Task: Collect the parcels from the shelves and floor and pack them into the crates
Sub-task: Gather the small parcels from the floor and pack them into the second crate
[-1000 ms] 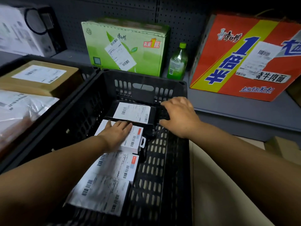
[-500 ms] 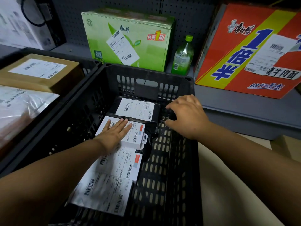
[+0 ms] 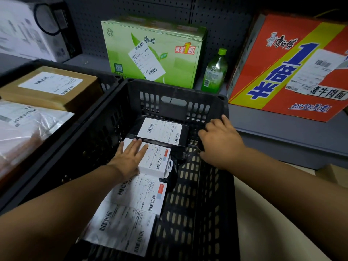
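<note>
A black slatted crate [image 3: 175, 87] stands in front of me with several labelled parcels inside. A black-wrapped parcel [image 3: 162, 132] lies at its far end. In front of that is a small white box [image 3: 158, 161], and two flat white parcels [image 3: 141, 194] [image 3: 120, 228] lie nearer to me. My left hand [image 3: 130, 157] rests flat on the white box with its fingers straight. My right hand [image 3: 222, 144] sits on the crate's right rim near the far corner, fingers curled over the edge.
A second black crate [image 3: 108, 82] on the left holds a brown box [image 3: 50, 87] and a plastic-bagged parcel [image 3: 24, 125]. On the grey shelf [image 3: 282, 134] behind stand a green carton [image 3: 152, 51], a green bottle [image 3: 214, 72] and a red carton [image 3: 288, 68]. A white box [image 3: 22, 31] is at top left.
Both hands keep their places on the white box and the crate rim. Only the view has shifted slightly.
</note>
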The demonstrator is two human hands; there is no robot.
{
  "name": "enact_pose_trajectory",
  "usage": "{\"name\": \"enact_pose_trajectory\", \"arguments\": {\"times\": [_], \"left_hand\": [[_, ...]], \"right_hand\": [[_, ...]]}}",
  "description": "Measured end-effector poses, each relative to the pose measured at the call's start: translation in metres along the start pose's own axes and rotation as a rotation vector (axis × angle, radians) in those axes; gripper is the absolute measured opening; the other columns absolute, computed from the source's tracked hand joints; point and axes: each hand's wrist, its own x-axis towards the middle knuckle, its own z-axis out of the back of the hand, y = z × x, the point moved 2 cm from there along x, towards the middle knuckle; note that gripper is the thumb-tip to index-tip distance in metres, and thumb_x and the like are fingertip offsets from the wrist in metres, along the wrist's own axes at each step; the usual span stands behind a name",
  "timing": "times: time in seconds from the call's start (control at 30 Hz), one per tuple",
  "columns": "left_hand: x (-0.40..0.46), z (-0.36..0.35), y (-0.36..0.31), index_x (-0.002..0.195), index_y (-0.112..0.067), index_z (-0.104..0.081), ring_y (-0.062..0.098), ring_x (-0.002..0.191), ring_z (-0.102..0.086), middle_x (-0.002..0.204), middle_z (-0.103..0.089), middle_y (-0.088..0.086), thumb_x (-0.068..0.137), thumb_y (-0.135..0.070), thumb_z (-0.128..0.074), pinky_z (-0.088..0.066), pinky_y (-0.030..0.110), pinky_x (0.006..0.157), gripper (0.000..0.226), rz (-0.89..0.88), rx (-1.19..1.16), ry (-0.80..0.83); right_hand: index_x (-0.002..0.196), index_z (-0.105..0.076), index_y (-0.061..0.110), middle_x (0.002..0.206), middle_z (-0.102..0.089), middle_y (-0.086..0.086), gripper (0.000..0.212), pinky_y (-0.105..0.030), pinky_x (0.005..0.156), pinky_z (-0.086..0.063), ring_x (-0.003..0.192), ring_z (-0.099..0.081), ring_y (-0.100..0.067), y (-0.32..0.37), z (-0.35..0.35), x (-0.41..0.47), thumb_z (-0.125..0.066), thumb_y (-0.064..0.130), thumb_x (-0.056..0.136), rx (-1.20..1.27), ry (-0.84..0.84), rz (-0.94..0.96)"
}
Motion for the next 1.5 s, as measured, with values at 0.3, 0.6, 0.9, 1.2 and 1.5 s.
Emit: {"name": "enact_pose_trajectory", "arguments": {"times": [0.3, 0.6, 0.9, 1.2, 1.5], "left_hand": [[0.003, -0.005, 0.004, 0.147, -0.015, 0.018, 0.031, 0.14, 0.025, 0.154, 0.023, 0.017, 0.093, -0.028, -0.053, 0.011, 0.053, 0.112, 0.09, -0.005, 0.007, -0.029], [0.006, -0.011, 0.009, 0.147, -0.016, 0.019, 0.034, 0.138, 0.029, 0.152, 0.026, 0.02, 0.092, -0.022, -0.051, 0.018, 0.051, 0.108, 0.089, -0.027, 0.038, -0.067], [0.006, -0.009, 0.007, 0.146, -0.02, 0.02, 0.033, 0.139, 0.028, 0.152, 0.026, 0.017, 0.09, -0.025, -0.051, 0.011, 0.057, 0.112, 0.091, 0.013, 0.058, -0.023], [0.003, 0.016, -0.01, 0.148, -0.015, 0.012, 0.032, 0.143, 0.015, 0.156, 0.01, 0.017, 0.087, -0.042, -0.057, 0.007, 0.059, 0.112, 0.096, 0.094, 0.046, 0.068], [0.015, 0.132, -0.084, 0.138, -0.012, -0.037, 0.034, 0.123, -0.034, 0.128, -0.04, 0.016, 0.08, -0.04, -0.066, -0.027, 0.041, 0.102, 0.071, 0.03, -0.485, -0.559]], "right_hand": [[0.15, 0.0, 0.008, 0.152, -0.011, -0.025, 0.077, -0.045, 0.107, -0.037, 0.134, -0.029, -0.043, 0.066, -0.018, 0.07, -0.051, 0.018, 0.093, 0.299, 0.492, -0.253], [0.15, 0.001, 0.007, 0.139, -0.04, -0.025, 0.069, -0.039, 0.097, -0.044, 0.123, -0.047, -0.036, 0.071, -0.058, 0.089, -0.04, 0.005, 0.095, 0.503, 0.396, -0.306], [0.149, 0.016, 0.026, 0.133, -0.042, -0.024, 0.08, -0.031, 0.073, -0.045, 0.078, -0.051, -0.023, 0.065, -0.054, 0.086, -0.034, -0.001, 0.092, 0.574, 0.491, -0.277], [0.151, -0.005, 0.017, 0.152, -0.022, -0.014, 0.077, -0.044, 0.098, -0.042, 0.131, -0.036, -0.035, 0.067, -0.005, 0.064, -0.053, 0.02, 0.09, 0.317, 0.235, -0.176], [0.142, -0.033, 0.015, 0.136, -0.045, -0.008, 0.062, -0.04, 0.1, -0.036, 0.123, -0.04, -0.03, -0.041, 0.034, -0.028, -0.056, 0.028, 0.086, 0.225, -0.339, -0.057]]}}
